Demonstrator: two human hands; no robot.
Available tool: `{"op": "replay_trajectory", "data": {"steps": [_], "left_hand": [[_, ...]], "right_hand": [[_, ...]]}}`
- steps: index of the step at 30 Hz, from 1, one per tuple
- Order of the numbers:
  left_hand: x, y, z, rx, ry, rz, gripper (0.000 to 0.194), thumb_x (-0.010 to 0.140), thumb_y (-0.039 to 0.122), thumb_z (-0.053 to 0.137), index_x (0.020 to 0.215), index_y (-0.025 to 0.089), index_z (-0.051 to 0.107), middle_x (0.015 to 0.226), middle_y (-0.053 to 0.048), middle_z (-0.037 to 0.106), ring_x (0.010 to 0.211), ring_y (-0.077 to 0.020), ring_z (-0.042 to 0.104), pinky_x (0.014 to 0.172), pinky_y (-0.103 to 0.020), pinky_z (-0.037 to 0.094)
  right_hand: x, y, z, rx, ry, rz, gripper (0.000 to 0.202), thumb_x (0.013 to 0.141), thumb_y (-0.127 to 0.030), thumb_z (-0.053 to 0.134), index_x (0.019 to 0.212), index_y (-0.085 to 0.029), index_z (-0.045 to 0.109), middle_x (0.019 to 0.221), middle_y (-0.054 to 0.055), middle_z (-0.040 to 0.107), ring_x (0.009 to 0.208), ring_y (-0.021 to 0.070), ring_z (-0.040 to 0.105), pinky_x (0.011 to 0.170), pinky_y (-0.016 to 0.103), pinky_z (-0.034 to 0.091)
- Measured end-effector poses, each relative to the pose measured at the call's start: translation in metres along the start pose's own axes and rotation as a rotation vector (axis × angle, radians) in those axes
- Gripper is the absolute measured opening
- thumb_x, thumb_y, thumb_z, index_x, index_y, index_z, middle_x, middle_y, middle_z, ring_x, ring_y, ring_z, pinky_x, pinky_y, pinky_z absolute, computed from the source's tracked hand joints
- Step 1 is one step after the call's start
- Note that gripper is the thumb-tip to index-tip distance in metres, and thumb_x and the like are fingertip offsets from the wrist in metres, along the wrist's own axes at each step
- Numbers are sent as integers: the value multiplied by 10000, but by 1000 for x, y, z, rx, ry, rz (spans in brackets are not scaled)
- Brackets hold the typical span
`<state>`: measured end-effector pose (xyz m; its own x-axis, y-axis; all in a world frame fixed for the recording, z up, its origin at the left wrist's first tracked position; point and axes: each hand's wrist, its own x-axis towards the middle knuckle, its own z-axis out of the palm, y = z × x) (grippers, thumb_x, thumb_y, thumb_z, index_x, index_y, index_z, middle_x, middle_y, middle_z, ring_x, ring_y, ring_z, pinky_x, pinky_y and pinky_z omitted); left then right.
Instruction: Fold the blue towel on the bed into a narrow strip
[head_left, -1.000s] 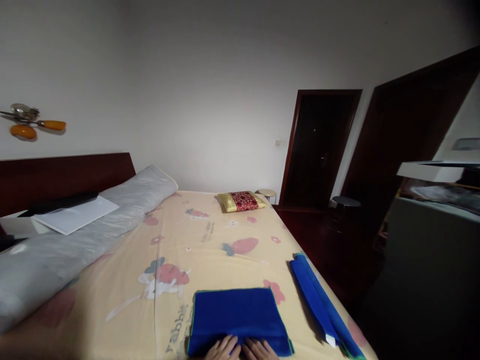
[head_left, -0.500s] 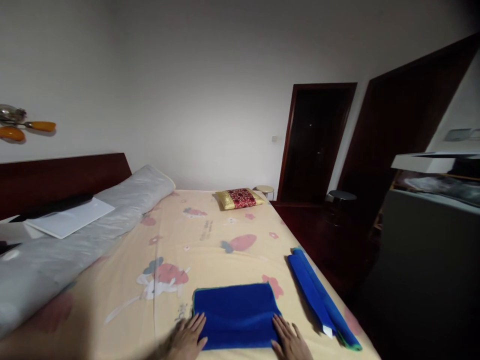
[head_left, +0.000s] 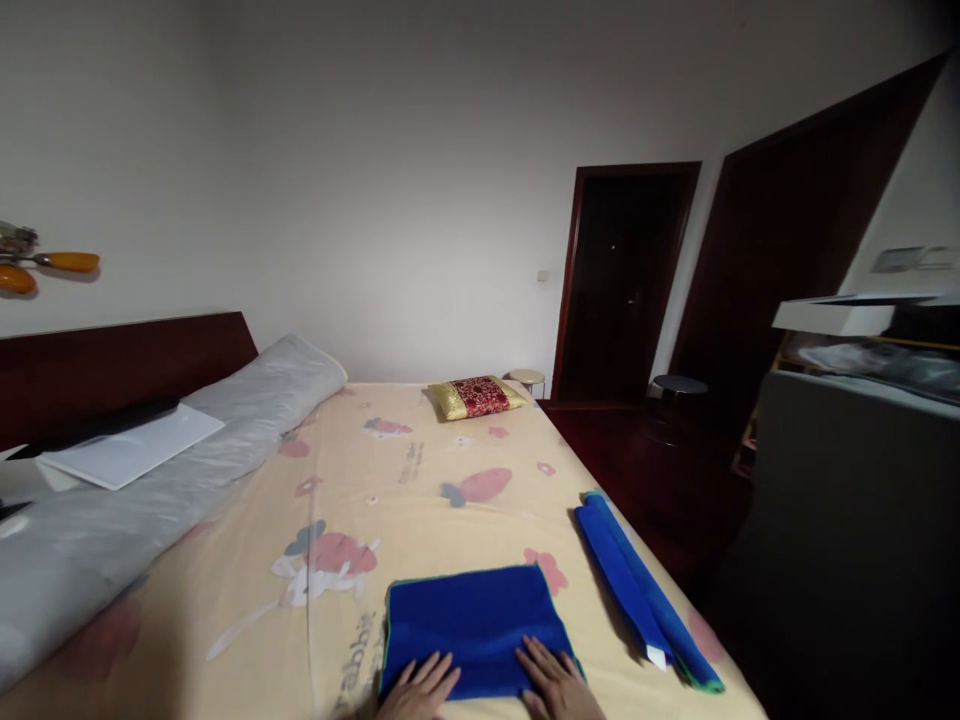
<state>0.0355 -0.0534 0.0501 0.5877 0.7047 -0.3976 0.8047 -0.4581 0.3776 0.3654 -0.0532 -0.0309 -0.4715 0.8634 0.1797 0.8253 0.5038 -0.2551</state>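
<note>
A folded blue cloth with green edging (head_left: 469, 615) lies flat on the patterned bed sheet (head_left: 420, 530). My left hand (head_left: 421, 688) rests on its near left corner, fingers spread and holding nothing. On the near right part of the cloth lies my right hand (head_left: 556, 680), also with fingers apart and flat. To the right, two long narrow blue cloths (head_left: 637, 590) lie side by side near the bed's edge, one with a small white tag.
A gold and red pillow (head_left: 478, 397) lies at the bed's far end. Along the left are a grey rolled quilt (head_left: 247, 430) and a white flat item (head_left: 135, 447). Two stools and a dark cabinet (head_left: 840, 500) stand beyond the right edge.
Both hands have moved inward onto the cloth, my left hand to the right and lower, my right hand slightly left. The cloth's near edge now reaches further right.
</note>
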Motion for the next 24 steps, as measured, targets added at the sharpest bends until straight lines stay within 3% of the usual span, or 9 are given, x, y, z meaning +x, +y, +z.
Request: {"op": "replay_trajectory", "data": {"steps": [3, 5, 9, 11, 14, 16, 19, 24], "left_hand": [[-12, -25, -4, 38, 124, -131, 609, 892, 405, 385, 1481, 299, 270, 1577, -35, 239, 1450, -240, 225, 1159, -518, 251], [-17, -36, -6, 82, 210, -203, 561, 906, 418, 356, 1450, 280, 359, 1558, -50, 302, 1429, -258, 288, 1148, -518, 281], [-16, -39, -4, 147, 356, -269, 487, 898, 354, 381, 1346, 224, 523, 1474, -95, 468, 1370, -285, 399, 1157, -504, 284], [-9, -33, -1, 151, 343, -205, 493, 862, 298, 442, 1345, 240, 517, 1476, -78, 471, 1378, -274, 386, 1173, -468, 270], [3, -21, 7, 147, 201, -93, 606, 789, 204, 489, 1393, 238, 452, 1526, -72, 398, 1416, -269, 317, 1191, -451, 234], [11, -15, 14, 144, 134, -72, 592, 809, 181, 440, 1399, 235, 443, 1520, -86, 407, 1418, -271, 312, 1181, -472, 246], [18, -15, 24, 155, 134, -121, 556, 857, 153, 334, 1387, 261, 462, 1491, -101, 448, 1401, -276, 346, 1150, -511, 290], [15, -28, 22, 178, 167, -178, 576, 847, 142, 326, 1400, 246, 450, 1486, -120, 451, 1394, -292, 357, 1147, -528, 273]], "right_hand": [[-8, 21, -10, -33, -15, 242, 516, 910, -530, 394, 1377, -322, 462, 1440, 62, 462, 1320, 316, 447, 1048, 570, 411], [-9, 31, -17, -85, -16, 323, 510, 900, -506, 417, 1350, -286, 510, 1432, 84, 477, 1325, 334, 441, 1048, 600, 396], [-3, 26, -32, -172, 62, 238, 482, 847, -262, 444, 1312, -193, 551, 1439, 155, 483, 1274, 322, 507, 1043, 562, 398], [1, 13, -35, -180, 74, 144, 482, 787, -178, 440, 1244, -171, 595, 1375, 163, 560, 1205, 300, 559, 1037, 510, 404], [6, -7, -28, -168, 53, 33, 385, 716, -189, 493, 1063, -193, 658, 1165, 129, 687, 1047, 285, 625, 971, 443, 441], [7, -13, -17, -196, 37, -80, 374, 702, -196, 519, 1051, -218, 650, 1114, 96, 706, 992, 269, 640, 930, 403, 455], [7, -7, -2, -285, 78, -200, 430, 714, -146, 520, 1121, -239, 622, 1133, 71, 704, 1011, 254, 636, 913, 370, 447], [7, 7, 2, -279, 168, -50, 298, 757, -128, 515, 990, -247, 655, 966, 43, 721, 941, 246, 629, 902, 381, 419]]}}
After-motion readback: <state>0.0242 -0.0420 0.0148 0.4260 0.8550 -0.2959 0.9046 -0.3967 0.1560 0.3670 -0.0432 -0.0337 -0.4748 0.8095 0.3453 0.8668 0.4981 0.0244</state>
